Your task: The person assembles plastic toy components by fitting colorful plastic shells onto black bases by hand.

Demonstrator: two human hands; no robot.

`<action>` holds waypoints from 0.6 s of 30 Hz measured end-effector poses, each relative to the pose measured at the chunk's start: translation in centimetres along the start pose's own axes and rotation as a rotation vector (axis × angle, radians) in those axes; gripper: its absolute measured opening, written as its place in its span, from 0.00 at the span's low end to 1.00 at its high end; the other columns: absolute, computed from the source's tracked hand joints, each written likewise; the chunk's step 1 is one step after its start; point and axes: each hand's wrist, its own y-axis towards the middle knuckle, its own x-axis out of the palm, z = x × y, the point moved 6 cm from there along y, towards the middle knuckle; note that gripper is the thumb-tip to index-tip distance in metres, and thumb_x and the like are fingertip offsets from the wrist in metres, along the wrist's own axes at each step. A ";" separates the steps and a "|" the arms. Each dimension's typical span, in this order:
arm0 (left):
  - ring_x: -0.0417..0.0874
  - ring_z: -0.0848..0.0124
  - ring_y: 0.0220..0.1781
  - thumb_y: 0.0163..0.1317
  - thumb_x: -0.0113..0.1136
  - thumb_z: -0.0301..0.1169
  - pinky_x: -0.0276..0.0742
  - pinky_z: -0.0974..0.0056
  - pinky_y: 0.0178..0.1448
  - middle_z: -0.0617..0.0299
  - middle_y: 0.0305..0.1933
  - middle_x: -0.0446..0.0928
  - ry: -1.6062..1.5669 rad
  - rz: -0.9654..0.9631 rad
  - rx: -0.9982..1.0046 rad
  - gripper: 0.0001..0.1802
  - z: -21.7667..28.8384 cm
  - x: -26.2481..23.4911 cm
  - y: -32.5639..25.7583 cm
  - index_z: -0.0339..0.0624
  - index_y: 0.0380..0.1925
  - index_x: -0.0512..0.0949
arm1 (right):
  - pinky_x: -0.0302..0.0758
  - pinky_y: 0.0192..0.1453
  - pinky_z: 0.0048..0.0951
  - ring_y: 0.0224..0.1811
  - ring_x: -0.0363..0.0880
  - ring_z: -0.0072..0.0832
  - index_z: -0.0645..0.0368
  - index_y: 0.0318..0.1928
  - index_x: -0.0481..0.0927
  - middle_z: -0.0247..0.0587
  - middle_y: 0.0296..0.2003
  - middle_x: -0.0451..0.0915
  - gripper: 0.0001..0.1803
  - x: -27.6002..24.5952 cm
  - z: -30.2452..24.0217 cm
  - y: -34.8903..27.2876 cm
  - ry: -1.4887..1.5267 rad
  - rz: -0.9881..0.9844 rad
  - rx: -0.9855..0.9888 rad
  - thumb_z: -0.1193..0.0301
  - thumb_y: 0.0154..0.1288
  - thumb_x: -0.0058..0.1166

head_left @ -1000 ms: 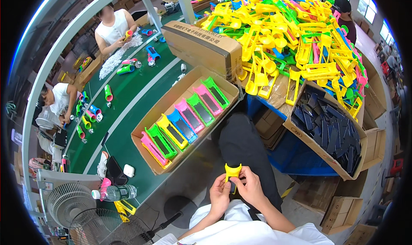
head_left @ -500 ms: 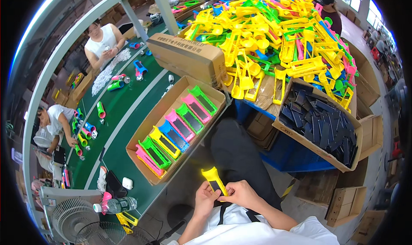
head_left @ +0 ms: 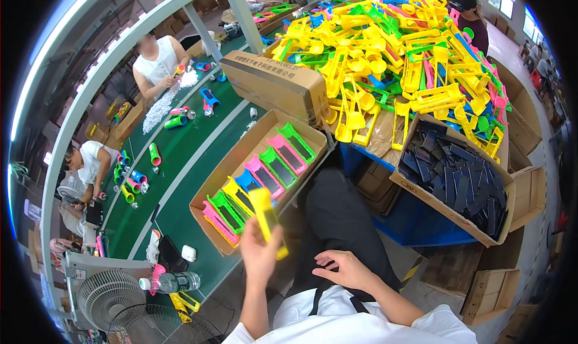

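My left hand [head_left: 259,254] grips a yellow plastic housing [head_left: 264,211], long and open-framed, and raises it beside the near corner of a shallow cardboard box [head_left: 323,140]. Motion blurs the housing slightly; a dark strip shows inside its frame. In that box lies a row of similar housings in pink, green, yellow and blue, each with a dark panel, among them a green housing [head_left: 296,144] at the far end. Over my lap, my right hand [head_left: 344,269] holds nothing, its fingers loosely curved and apart.
A big heap of coloured plastic parts [head_left: 373,55] covers the table ahead. Black panels [head_left: 460,181] fill a carton at right. A closed carton [head_left: 277,82] stands behind the shallow box. A bottle [head_left: 174,284] and a fan [head_left: 111,296] are at lower left. Co-workers sit across the green belt.
My left hand has carried the yellow housing up and left toward the shallow box. My right hand has let go of it and stays over my lap. The view has shifted slightly.
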 end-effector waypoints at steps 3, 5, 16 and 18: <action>0.84 0.74 0.47 0.67 0.70 0.28 0.81 0.66 0.53 0.59 0.48 0.81 0.363 0.177 0.126 0.29 3.3 -0.9 4.8 0.35 0.66 0.71 | 0.87 0.53 0.33 0.48 0.90 0.36 0.68 0.52 0.84 0.50 0.45 0.88 0.21 0.3 -0.8 -0.3 -0.085 -0.008 -0.064 0.63 0.69 0.72; 0.87 0.69 0.43 0.65 0.70 0.29 0.83 0.62 0.50 0.53 0.49 0.81 0.481 0.228 0.143 0.36 3.1 -1.2 7.6 0.37 0.71 0.68 | 0.86 0.50 0.33 0.45 0.89 0.36 0.68 0.49 0.86 0.48 0.41 0.89 0.20 0.5 -1.2 -0.8 -0.127 -0.006 -0.125 0.62 0.68 0.72; 0.87 0.64 0.36 0.65 0.70 0.29 0.83 0.57 0.45 0.50 0.46 0.86 0.595 0.138 0.285 0.21 0.0 3.8 10.4 0.32 0.56 0.81 | 0.84 0.52 0.34 0.46 0.89 0.35 0.62 0.46 0.87 0.44 0.42 0.89 0.20 -7.7 -6.2 -5.0 -0.125 -0.085 -0.197 0.58 0.67 0.73; 0.84 0.67 0.38 0.67 0.69 0.29 0.80 0.61 0.45 0.54 0.45 0.86 0.650 0.115 0.433 0.18 2.6 5.8 10.1 0.34 0.55 0.82 | 0.83 0.52 0.33 0.45 0.88 0.34 0.60 0.46 0.87 0.42 0.41 0.88 0.20 -13.7 -10.9 -6.7 -0.296 0.028 -0.236 0.60 0.62 0.76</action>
